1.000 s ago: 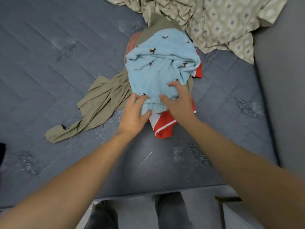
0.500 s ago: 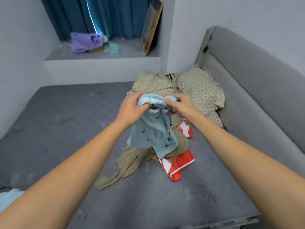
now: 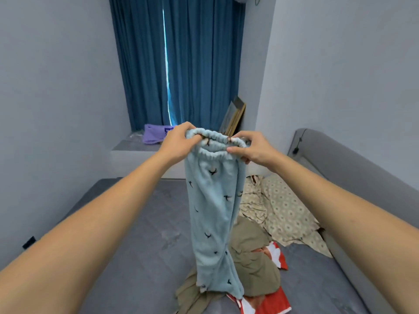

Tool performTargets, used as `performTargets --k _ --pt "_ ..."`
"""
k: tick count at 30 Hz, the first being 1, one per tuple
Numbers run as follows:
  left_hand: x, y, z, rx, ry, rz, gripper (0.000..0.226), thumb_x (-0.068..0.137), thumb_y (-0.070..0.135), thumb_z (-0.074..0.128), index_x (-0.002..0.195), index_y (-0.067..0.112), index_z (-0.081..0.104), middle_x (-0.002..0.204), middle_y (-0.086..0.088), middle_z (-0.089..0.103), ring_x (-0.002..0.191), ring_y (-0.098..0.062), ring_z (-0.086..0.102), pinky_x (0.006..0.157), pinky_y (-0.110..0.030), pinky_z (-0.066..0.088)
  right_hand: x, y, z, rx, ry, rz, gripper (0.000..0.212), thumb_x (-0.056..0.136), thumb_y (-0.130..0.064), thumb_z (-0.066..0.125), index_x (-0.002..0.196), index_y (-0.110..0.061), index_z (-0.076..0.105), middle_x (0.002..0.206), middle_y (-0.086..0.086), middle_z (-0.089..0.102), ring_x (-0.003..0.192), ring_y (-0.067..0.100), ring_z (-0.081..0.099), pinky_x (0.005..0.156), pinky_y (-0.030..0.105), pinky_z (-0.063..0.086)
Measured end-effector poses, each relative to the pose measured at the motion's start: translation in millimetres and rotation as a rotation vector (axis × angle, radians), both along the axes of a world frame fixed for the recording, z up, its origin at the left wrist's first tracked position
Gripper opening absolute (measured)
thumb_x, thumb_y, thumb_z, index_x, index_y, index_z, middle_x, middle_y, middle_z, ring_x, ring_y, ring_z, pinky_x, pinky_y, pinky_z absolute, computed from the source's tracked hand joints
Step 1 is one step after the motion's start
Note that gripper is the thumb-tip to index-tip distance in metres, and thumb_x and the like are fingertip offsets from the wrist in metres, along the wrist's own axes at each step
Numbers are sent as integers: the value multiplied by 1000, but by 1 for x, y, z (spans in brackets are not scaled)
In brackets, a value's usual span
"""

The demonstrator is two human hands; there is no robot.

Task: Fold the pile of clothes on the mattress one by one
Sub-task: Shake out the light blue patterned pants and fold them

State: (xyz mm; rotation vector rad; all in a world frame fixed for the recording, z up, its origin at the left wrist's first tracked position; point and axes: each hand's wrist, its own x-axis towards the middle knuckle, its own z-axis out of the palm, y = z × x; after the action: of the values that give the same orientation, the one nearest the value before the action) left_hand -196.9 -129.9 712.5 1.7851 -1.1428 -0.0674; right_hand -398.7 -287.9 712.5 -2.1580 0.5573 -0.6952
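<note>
The left hand (image 3: 175, 141) is curled round the left end of the elastic waistband of a pair of light blue fleece trousers with small dark bird motifs (image 3: 213, 211), and the right hand (image 3: 251, 147) pinches the right end of the same waistband between thumb and fingers. The trousers are held up in the air in front of the person, with both arms stretched forward, and hang straight down; the hems reach the pile below. Under the hanging legs a crumpled olive-khaki garment (image 3: 251, 268) is heaped on the grey quilted mattress (image 3: 136, 245), and a red and white garment (image 3: 272, 304) is partly tucked beneath it. Just beyond the pile, towards the right, a beige sheet with a small diamond pattern (image 3: 285, 211) is bunched against the grey padded headboard (image 3: 340, 162). Behind the mattress a low grey ledge (image 3: 127, 147) carries a lilac bag (image 3: 154, 134) and a wooden picture frame (image 3: 234, 116) leaned against the wall. Dark blue curtains (image 3: 197, 60) hang above the ledge, with a thin strip of daylight between them.
</note>
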Motion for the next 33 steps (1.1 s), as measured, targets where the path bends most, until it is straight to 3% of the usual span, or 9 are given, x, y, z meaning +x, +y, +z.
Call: performTargets --k 5,10,14,20,22,24,28,31,33 --pt "14 17 38 -4 30 29 10 94 28 62 100 22 68 99 -1 69 101 -25 66 89 -48 59 7 3 40 112 39 183 44 81 -8 88 120 -20 73 104 19 69 81 16 72 73 28 61" --pt "24 31 39 -5 95 16 23 94 7 51 103 13 71 106 -18 70 90 -23 63 88 -47 58 8 7 53 176 24 208 38 86 0 81 119 -16 73 95 14 60 79 21 64 78 37 61" --pt "22 35 31 -19 100 -5 25 93 3 51 104 10 73 108 -12 73 106 -26 69 98 -48 57 10 8 52 128 13 184 24 91 -12 79 114 -15 74 87 13 56 74 26 56 69 39 52" --pt "23 32 20 -17 46 -91 20 96 3 60 108 7 76 117 -11 75 116 -29 67 105 -49 52 18 -4 41 -342 169 50 11 91 -28 78 96 -20 74 94 6 72 91 26 67 81 45 54" --pt "26 30 18 2 11 -150 15 98 6 63 106 6 76 114 -11 75 111 -25 68 102 -45 53 20 -8 37 -359 214 42 8 90 -27 79 92 -21 74 89 2 70 85 22 64 75 40 50" --pt "30 30 13 13 -17 -204 11 99 9 65 102 8 75 96 -1 73 91 -13 63 88 -34 51 20 -11 35 -357 231 61 6 91 -24 77 91 -20 73 87 2 68 81 17 60 74 36 46" --pt "39 34 3 47 -100 -306 7 96 8 71 98 14 74 77 23 66 73 6 56 73 -10 42 14 -16 33 -290 177 127 7 94 -12 73 100 -12 74 100 15 71 87 17 61 80 36 47" --pt "50 43 -19 235 -9 -411 30 87 13 82 114 22 73 101 11 77 91 -1 69 82 -16 52 9 -20 33 -245 130 141 10 95 -8 73 105 -10 77 106 14 74 96 20 66 86 32 50" --pt "61 49 -48 397 7 -442 26 87 19 84 108 29 73 99 10 77 88 -4 69 81 -22 53 7 -24 31 -231 125 146 11 94 -7 75 104 -8 78 107 12 75 100 17 68 88 29 52"
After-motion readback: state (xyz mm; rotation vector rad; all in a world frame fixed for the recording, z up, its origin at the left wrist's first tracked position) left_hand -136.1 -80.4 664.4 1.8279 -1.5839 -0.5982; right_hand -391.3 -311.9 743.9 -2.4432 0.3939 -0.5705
